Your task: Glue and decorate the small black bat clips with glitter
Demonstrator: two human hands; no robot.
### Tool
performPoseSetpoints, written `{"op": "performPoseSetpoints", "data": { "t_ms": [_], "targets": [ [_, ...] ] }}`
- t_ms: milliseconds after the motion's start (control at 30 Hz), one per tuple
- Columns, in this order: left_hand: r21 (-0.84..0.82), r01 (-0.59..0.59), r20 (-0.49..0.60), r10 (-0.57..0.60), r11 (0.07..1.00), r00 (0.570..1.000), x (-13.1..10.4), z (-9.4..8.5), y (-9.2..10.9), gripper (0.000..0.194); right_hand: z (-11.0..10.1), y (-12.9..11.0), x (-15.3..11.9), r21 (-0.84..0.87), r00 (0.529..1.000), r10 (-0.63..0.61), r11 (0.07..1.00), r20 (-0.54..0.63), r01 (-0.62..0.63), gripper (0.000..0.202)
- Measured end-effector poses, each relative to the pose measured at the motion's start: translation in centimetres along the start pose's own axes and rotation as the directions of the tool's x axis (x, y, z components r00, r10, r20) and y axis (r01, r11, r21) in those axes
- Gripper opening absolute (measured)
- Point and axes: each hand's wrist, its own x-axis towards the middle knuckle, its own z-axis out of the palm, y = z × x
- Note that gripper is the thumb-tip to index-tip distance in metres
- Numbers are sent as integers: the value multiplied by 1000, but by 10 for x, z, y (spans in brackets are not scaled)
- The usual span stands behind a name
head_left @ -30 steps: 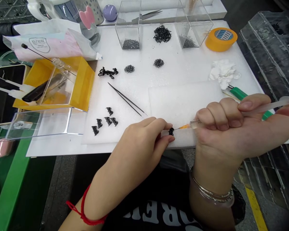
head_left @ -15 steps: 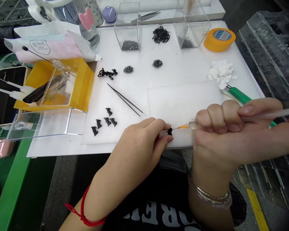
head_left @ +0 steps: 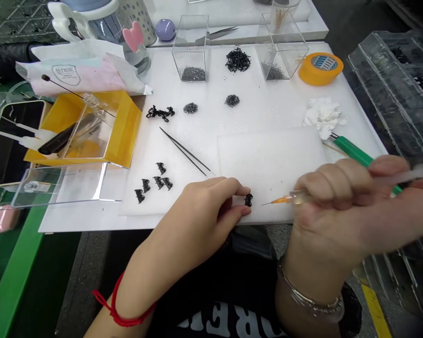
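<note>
My left hand (head_left: 211,206) pinches a small black piece (head_left: 248,200) between thumb and forefinger near the front edge of the white foam board (head_left: 193,150). My right hand (head_left: 348,202) is wrapped round a syringe (head_left: 298,197) with an orange-based needle pointing left; the tip stands a short way right of the black piece, apart from it. Black tweezers (head_left: 185,151) lie beyond my left hand. Several similar black pieces (head_left: 158,182) sit to its left. A tangled black cluster (head_left: 160,113) lies farther back.
Two clear boxes (head_left: 190,51) with dark grains, small grain piles (head_left: 231,100) and black bits (head_left: 238,60) stand behind. Orange tape (head_left: 320,69), crumpled tissue (head_left: 325,115) and a green knife (head_left: 352,149) are right. A yellow box (head_left: 123,136) is left.
My right hand has drawn the syringe back to the right, and its needle tip has come away from the black piece. My left hand still pinches the piece. The view has shifted slightly.
</note>
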Motion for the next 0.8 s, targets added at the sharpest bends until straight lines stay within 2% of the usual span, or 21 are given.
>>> {"op": "performPoseSetpoints", "data": {
  "t_ms": [100,300,467,600,800],
  "targets": [
    [0,10,8,-10,1000,1000,1,-1,0,17,6,8,9,1,1000,19,1000,5,-19,83],
    [20,16,6,-16,1000,1000,2,0,0,12,17,14,6,-54,999,-15,998,-47,12,70],
    [25,11,-13,-11,1000,1000,1,0,-2,14,15,15,7,-78,1000,-1,997,-1,1,74],
    [19,2,-16,-2,1000,1000,2,0,-2,12,15,15,7,-87,1000,-13,996,3,13,79],
    [22,-15,-4,15,1000,1000,4,1,0,12,16,16,6,-143,1000,1,990,5,-1,77]
  ]
}}
